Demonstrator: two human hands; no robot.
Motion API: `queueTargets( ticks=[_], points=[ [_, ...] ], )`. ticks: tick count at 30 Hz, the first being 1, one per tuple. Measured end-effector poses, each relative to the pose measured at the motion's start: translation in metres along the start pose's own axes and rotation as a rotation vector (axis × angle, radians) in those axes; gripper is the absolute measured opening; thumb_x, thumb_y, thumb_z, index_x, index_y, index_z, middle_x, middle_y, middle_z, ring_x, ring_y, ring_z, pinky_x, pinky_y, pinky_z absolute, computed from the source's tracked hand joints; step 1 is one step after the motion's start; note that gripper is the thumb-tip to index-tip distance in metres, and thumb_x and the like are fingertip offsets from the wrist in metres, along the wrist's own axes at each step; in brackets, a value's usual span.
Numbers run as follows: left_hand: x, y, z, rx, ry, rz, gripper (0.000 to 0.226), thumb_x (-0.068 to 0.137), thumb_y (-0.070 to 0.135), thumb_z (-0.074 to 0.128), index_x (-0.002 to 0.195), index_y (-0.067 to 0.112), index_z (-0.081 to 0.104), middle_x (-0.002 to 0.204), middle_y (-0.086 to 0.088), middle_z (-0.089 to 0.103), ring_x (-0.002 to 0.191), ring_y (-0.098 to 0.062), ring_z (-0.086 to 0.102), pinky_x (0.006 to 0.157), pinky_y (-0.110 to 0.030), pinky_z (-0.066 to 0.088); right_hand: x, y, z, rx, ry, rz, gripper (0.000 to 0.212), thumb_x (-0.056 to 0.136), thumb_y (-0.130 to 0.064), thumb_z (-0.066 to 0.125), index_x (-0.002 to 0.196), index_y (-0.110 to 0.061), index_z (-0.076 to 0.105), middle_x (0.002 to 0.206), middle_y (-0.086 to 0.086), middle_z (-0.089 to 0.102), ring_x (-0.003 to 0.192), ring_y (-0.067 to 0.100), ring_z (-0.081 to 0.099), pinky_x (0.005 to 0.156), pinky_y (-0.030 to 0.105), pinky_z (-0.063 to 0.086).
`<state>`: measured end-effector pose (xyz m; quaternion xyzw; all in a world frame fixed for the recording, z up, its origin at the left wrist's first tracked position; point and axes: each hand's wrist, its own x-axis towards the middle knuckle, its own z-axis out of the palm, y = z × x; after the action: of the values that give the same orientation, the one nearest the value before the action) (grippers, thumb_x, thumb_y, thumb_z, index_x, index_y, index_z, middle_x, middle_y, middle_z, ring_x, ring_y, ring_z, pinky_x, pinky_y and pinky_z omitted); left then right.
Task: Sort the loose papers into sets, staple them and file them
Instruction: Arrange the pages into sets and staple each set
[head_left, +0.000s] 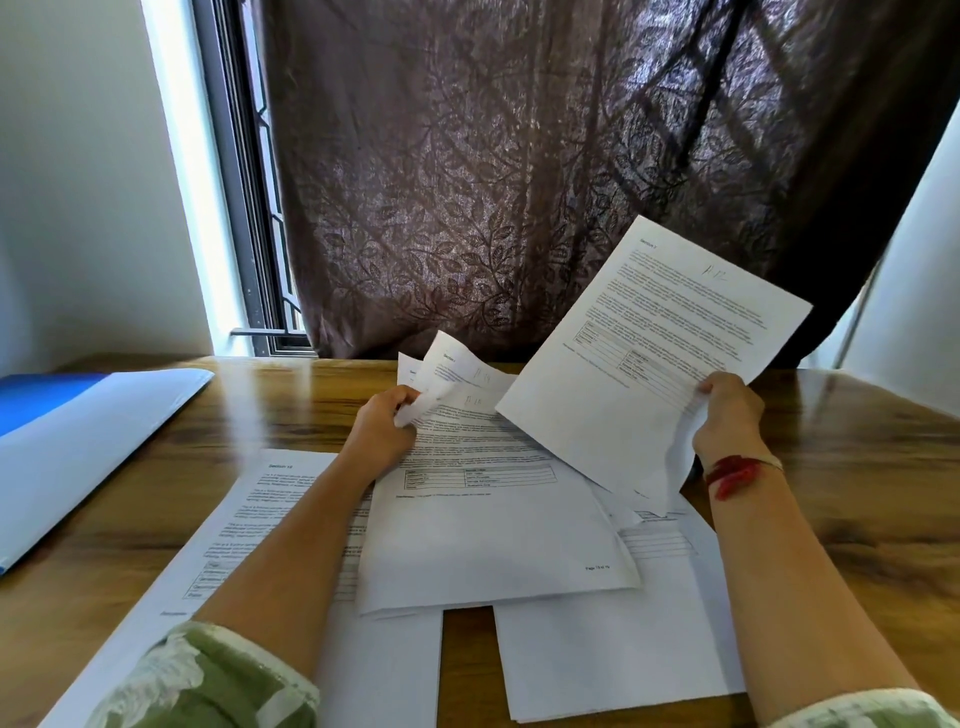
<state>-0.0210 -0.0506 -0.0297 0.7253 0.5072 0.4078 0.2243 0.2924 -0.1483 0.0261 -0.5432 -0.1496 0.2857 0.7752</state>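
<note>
My right hand (727, 410) grips the lower edge of a printed sheet (644, 343) and holds it lifted and tilted above the table. My left hand (382, 423) pinches the curled upper corners of a few sheets (452, 374) at the top of a loose stack (493, 525) lying in the middle. Below and to the left lies a sheet headed "Section 10" (270, 499), partly under my left forearm. More sheets (623, 639) lie flat near the table's front right. No stapler is in view.
A blue and white folder (78, 441) lies open on the left of the wooden table (857, 519). A brown patterned curtain (519, 182) hangs behind the table, with a window frame (249, 208) at its left.
</note>
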Motion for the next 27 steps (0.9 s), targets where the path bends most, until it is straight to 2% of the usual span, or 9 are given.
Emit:
queueTargets(
  ticks=[4,7,9,11,13,17,22,24,27],
  points=[
    [-0.002,0.001,0.0,0.008,-0.003,-0.025,0.02,0.089,0.003,0.062,0.109,0.007,0.063,0.1,-0.001,0.062,0.089,-0.017,0.058,0.063,-0.016,0.042,0.005,0.004,-0.001,0.038,-0.018,0.052,0.041,0.084,-0.006,0.05,0.124,-0.01,0.053,0.089,-0.002,0.056,0.082,0.02,0.055,0.061,0.025,0.042],
    [0.0,-0.001,-0.001,-0.027,-0.012,-0.079,0.025,0.088,-0.001,0.059,0.11,0.007,0.067,0.103,-0.004,0.065,0.092,-0.024,0.062,0.072,-0.029,0.05,0.015,0.007,0.002,0.172,-0.064,0.094,0.044,0.086,-0.003,0.051,0.129,-0.011,0.054,0.099,0.001,0.06,0.082,0.018,0.058,0.055,0.023,0.051],
    [0.003,-0.004,-0.001,-0.141,-0.012,-0.11,0.021,0.087,-0.007,0.056,0.094,0.005,0.072,0.1,-0.011,0.068,0.093,-0.03,0.064,0.076,-0.037,0.054,0.02,0.01,0.003,0.216,-0.098,0.091,0.045,0.091,-0.004,0.049,0.136,-0.012,0.049,0.1,-0.001,0.058,0.081,0.013,0.057,0.055,0.021,0.051],
    [0.004,-0.004,-0.003,-0.226,-0.009,-0.144,0.034,0.089,-0.014,0.05,0.071,0.007,0.07,0.096,-0.013,0.066,0.091,-0.028,0.061,0.074,-0.031,0.053,0.023,0.014,0.003,0.239,-0.105,0.091,0.043,0.096,-0.009,0.049,0.138,-0.014,0.046,0.103,-0.003,0.057,0.083,0.009,0.055,0.054,0.015,0.049],
    [0.003,-0.004,-0.004,-0.259,-0.027,-0.157,0.045,0.089,-0.019,0.044,0.061,0.01,0.063,0.095,-0.012,0.062,0.088,-0.026,0.057,0.068,-0.026,0.05,0.026,0.017,-0.001,0.302,-0.12,0.135,0.04,0.097,-0.012,0.051,0.136,-0.017,0.048,0.111,-0.001,0.06,0.088,0.011,0.057,0.052,0.015,0.051],
    [0.005,-0.008,-0.006,-0.217,-0.108,-0.138,0.045,0.089,-0.02,0.039,0.059,0.01,0.055,0.09,-0.009,0.059,0.079,-0.021,0.052,0.06,-0.022,0.046,0.029,0.018,0.0,0.431,-0.112,0.193,0.038,0.095,-0.007,0.051,0.132,-0.017,0.055,0.122,0.006,0.062,0.099,0.022,0.062,0.063,0.027,0.056],
    [0.006,-0.01,-0.009,-0.261,-0.138,-0.157,0.052,0.094,-0.01,0.04,0.052,0.018,0.055,0.084,-0.01,0.058,0.079,-0.026,0.051,0.062,-0.025,0.043,0.033,0.025,-0.003,0.322,-0.065,0.203,0.034,0.089,-0.007,0.053,0.119,-0.02,0.059,0.108,0.006,0.065,0.097,0.028,0.063,0.083,0.039,0.056],
    [0.003,-0.004,-0.009,-0.305,-0.127,-0.195,0.046,0.095,-0.008,0.04,0.058,0.014,0.054,0.084,-0.008,0.06,0.077,-0.024,0.054,0.059,-0.024,0.045,0.035,0.026,-0.003,0.258,-0.023,0.178,0.028,0.089,-0.004,0.051,0.113,-0.018,0.058,0.104,0.006,0.064,0.091,0.025,0.063,0.082,0.038,0.056],
    [0.001,0.002,-0.008,-0.309,-0.085,-0.246,0.022,0.094,-0.003,0.048,0.08,0.009,0.06,0.089,-0.007,0.065,0.083,-0.025,0.061,0.064,-0.029,0.051,0.038,0.021,0.003,0.204,0.072,0.139,0.033,0.093,-0.002,0.046,0.123,-0.011,0.057,0.107,0.007,0.064,0.091,0.022,0.062,0.083,0.034,0.056]
  ],
)
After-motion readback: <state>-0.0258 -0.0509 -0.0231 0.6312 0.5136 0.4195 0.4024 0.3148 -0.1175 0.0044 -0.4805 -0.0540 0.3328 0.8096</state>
